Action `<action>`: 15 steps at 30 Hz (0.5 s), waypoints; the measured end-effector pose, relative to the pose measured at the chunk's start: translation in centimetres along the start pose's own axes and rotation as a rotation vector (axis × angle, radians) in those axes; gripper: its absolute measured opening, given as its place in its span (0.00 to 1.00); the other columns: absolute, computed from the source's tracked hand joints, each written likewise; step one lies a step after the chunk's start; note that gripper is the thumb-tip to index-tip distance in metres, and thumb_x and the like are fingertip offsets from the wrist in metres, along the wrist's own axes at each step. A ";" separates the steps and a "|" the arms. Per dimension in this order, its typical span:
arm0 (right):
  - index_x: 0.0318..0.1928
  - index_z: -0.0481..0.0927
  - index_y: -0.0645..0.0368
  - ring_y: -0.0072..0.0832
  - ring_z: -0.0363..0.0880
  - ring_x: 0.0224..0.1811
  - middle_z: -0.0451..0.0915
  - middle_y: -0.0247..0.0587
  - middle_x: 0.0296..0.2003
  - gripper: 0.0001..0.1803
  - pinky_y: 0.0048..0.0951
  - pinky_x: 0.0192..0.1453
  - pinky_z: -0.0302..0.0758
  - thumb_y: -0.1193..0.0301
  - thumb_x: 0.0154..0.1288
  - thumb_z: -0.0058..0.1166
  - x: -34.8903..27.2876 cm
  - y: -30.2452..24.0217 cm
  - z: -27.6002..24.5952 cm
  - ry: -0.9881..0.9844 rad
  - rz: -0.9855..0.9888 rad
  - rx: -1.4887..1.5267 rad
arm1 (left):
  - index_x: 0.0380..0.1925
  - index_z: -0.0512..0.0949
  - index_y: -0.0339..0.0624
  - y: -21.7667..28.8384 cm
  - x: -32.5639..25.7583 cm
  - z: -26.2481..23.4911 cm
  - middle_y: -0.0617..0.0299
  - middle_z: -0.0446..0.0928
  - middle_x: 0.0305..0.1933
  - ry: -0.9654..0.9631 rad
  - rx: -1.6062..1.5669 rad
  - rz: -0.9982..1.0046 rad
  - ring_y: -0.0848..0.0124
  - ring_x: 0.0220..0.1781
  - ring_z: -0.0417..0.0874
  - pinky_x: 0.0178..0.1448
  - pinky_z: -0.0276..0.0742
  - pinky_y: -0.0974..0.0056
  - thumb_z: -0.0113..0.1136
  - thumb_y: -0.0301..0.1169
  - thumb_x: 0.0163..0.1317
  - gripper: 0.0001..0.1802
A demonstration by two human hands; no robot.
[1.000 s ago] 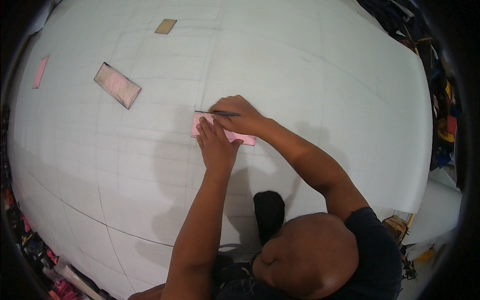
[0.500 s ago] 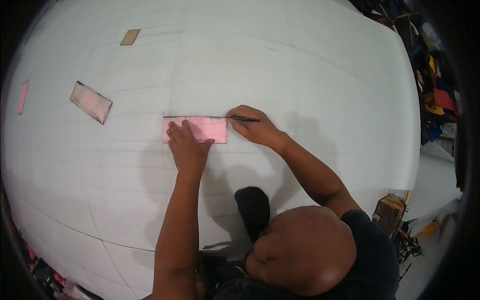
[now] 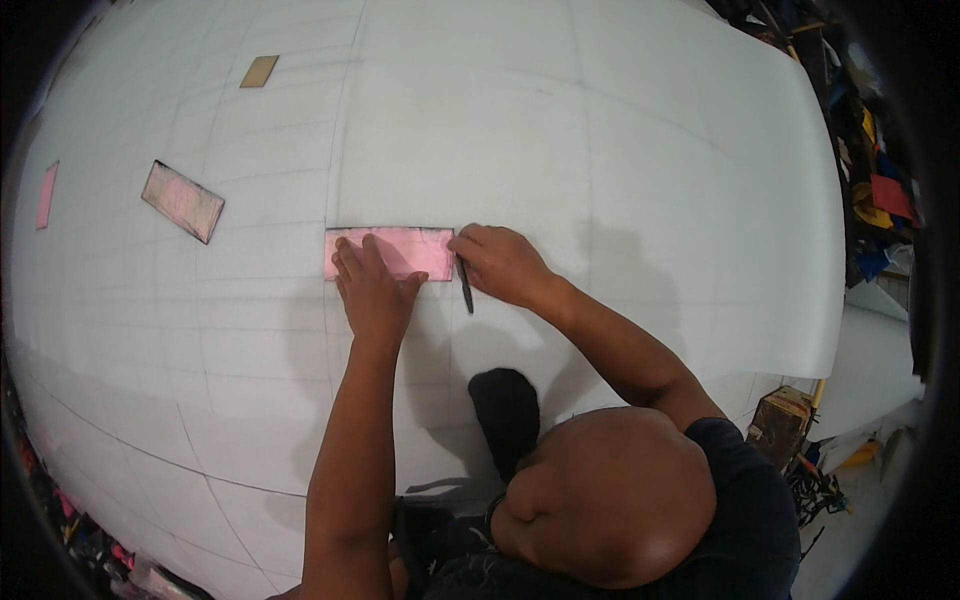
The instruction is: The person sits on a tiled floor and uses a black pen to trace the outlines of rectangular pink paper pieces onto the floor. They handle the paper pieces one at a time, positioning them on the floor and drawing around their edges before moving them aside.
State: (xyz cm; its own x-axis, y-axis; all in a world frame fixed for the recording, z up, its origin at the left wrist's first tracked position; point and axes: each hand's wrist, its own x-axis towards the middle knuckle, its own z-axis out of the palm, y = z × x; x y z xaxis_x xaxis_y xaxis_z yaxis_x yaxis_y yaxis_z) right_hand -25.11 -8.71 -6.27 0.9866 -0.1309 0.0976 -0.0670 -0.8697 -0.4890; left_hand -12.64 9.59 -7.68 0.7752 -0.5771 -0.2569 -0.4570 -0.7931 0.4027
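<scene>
White sheet (image 3: pixel 620 150), ruled with faint grid lines, is being worked on across a wide table. A pink template (image 3: pixel 400 250) is being pressed flat near the sheet's middle by the left hand (image 3: pixel 372 290), fingers spread and released. A pen (image 3: pixel 465 285) is being gripped in the right hand (image 3: pixel 500 265), fingers clenched round it, at the template's right edge. Tracing of the outline seems to be under way; a steady template and a stroke kept tight to the edge are being called for.
</scene>
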 end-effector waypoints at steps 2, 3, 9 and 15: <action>0.45 0.81 0.58 0.46 0.83 0.38 0.79 0.43 0.35 0.14 0.48 0.42 0.79 0.69 0.60 0.66 -1.0 -0.5 0.8 -0.059 -0.088 -0.009 | 0.76 0.58 0.33 0.1 0.1 0.1 0.27 0.50 0.81 -0.004 -0.005 -0.002 0.27 0.81 0.54 0.80 0.60 0.38 0.79 0.50 0.56 0.57; 0.43 0.80 0.57 0.46 0.82 0.37 0.79 0.44 0.35 0.11 0.48 0.41 0.78 0.70 0.60 0.66 -1.8 -1.1 1.2 -0.073 -0.110 0.020 | 0.76 0.58 0.33 0.1 0.1 0.1 0.27 0.49 0.81 -0.005 -0.002 -0.002 0.27 0.81 0.54 0.81 0.60 0.38 0.79 0.50 0.56 0.57; 0.47 0.84 0.61 0.46 0.85 0.40 0.84 0.47 0.40 0.11 0.45 0.45 0.80 0.67 0.70 0.61 -2.7 -2.1 -0.2 0.021 0.127 0.328 | 0.76 0.58 0.34 -0.1 -0.1 0.3 0.28 0.49 0.81 0.014 0.005 0.000 0.27 0.81 0.54 0.81 0.60 0.38 0.79 0.51 0.56 0.57; 0.48 0.86 0.63 0.49 0.87 0.45 0.88 0.54 0.42 0.16 0.45 0.49 0.81 0.62 0.73 0.58 -0.5 -0.4 -1.3 -0.131 0.370 0.452 | 0.76 0.58 0.34 0.1 0.0 -0.2 0.27 0.49 0.81 -0.008 0.004 -0.008 0.28 0.81 0.54 0.80 0.62 0.38 0.79 0.51 0.56 0.57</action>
State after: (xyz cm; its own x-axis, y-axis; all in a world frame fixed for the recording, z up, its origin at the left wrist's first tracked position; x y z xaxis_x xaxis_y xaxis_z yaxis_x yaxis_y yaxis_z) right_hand -25.82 -8.96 -4.98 0.9219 -0.3015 -0.2433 -0.3680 -0.4849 -0.7934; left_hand -12.64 9.52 -7.45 0.7754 -0.5722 -0.2671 -0.4526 -0.7985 0.3969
